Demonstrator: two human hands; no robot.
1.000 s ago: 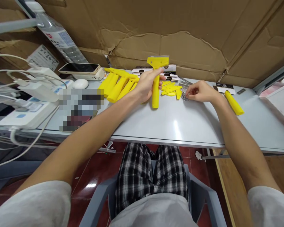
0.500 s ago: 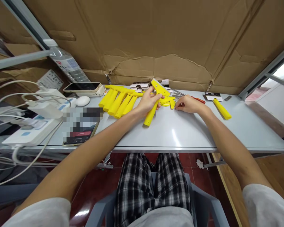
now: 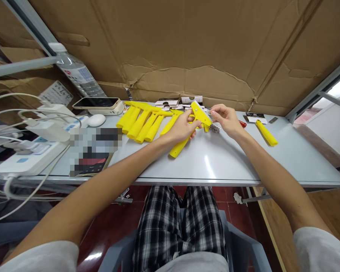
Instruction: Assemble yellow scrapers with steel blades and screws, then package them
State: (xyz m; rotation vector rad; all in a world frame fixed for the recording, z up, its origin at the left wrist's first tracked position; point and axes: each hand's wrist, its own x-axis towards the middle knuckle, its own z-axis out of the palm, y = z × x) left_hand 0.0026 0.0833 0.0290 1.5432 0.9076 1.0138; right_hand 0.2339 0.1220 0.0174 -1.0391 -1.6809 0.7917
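Landmark: metal-parts pile (image 3: 214, 129). Yellow scraper (image 3: 180, 148) sits left of it, gripped around the handle by the left hand (image 3: 184, 127). Long axis diagonal: head points far-right toward the pile, handle end near-left. Right hand (image 3: 225, 118) is just past the pile's far-right side, nearer the scraper head, fingertips bunched; too small to tell whether they hold anything.

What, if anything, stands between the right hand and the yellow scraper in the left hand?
Nothing visible does. The right hand is close beside the yellow scraper, at its head end; the left hand grips it. The pile of small metal parts shows below that gap.
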